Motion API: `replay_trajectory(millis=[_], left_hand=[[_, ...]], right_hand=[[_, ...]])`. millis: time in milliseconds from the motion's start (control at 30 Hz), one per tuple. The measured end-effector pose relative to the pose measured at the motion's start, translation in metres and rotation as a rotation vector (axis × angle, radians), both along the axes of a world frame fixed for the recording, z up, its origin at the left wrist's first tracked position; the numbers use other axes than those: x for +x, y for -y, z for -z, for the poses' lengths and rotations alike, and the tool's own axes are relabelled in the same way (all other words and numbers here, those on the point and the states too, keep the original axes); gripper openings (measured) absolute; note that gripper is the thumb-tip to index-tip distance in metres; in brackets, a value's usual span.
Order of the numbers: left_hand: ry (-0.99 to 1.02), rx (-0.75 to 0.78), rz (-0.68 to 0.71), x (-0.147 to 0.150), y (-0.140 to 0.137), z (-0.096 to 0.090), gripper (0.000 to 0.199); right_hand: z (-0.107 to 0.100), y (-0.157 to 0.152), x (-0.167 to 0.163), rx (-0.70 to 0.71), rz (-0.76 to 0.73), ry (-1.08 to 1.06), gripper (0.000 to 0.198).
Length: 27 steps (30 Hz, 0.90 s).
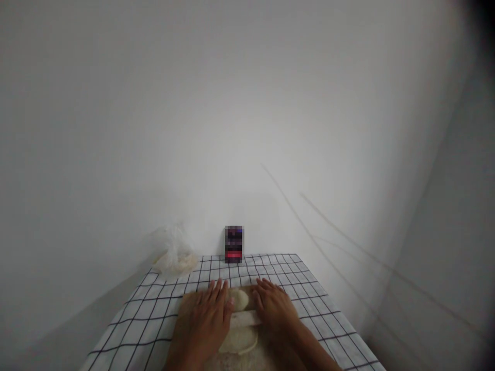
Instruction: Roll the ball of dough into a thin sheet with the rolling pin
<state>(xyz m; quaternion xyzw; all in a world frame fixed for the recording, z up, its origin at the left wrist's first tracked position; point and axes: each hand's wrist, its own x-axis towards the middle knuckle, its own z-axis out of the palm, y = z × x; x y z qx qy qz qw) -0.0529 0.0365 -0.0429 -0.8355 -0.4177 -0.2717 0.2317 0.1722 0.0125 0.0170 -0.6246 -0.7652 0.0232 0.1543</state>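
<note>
A clear bag (pixel 172 264) holds something pale; a dark rectangle (pixel 234 245) is pixelated past reading; left hand (pixel 211 315) and right hand (pixel 276 306) rest flat, fingers extended, on a rolling pin (pixel 245 319) across dough (pixel 238 341) on a board (pixel 183 315)

On a checked fabric cloth (pixel 133 311), a flat, rounded dough sheet (pixel 237 341) lies under a cylindrical rolling pin (pixel 245 319) on a rectangular board (pixel 181 330), a crumpled plastic bag (pixel 175 260) far left.

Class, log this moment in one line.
left hand: flat on rolling pin; right hand: flat on rolling pin; dough: under rolling pin, on board
</note>
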Motion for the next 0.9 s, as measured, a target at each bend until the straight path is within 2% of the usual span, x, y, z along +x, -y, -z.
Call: replay_trajectory(millis=[100, 233, 433, 533, 633, 733, 900], left_hand=[[-0.012, 0.008, -0.037, 0.001, -0.007, 0.001, 0.045], [0.001, 0.04, -0.057, 0.003, 0.003, -0.004, 0.046], [0.036, 0.041, 0.016, -0.005, 0.04, -0.01, 0.054], [0.023, 0.063, 0.077, -0.014, 0.063, -0.008, 0.063], [0.004, 0.035, 0.089, -0.02, 0.077, -0.007, 0.063], [-0.022, -0.019, 0.071, -0.018, 0.072, -0.01, 0.054], [-0.056, -0.016, 0.002, -0.005, 0.034, -0.017, 0.047]], right_hand=[[0.005, -0.006, 0.002, 0.008, -0.02, -0.007, 0.045], [0.01, 0.008, 0.001, 0.056, -0.028, -0.032, 0.044], [0.023, 0.051, -0.007, 0.078, 0.036, -0.034, 0.046], [0.028, 0.076, -0.009, 0.083, 0.005, -0.029, 0.048], [0.024, 0.09, -0.009, 0.065, -0.027, -0.022, 0.05], [0.017, 0.085, -0.01, 0.044, -0.017, -0.013, 0.049], [0.009, 0.044, -0.008, 0.046, 0.02, 0.004, 0.048]])
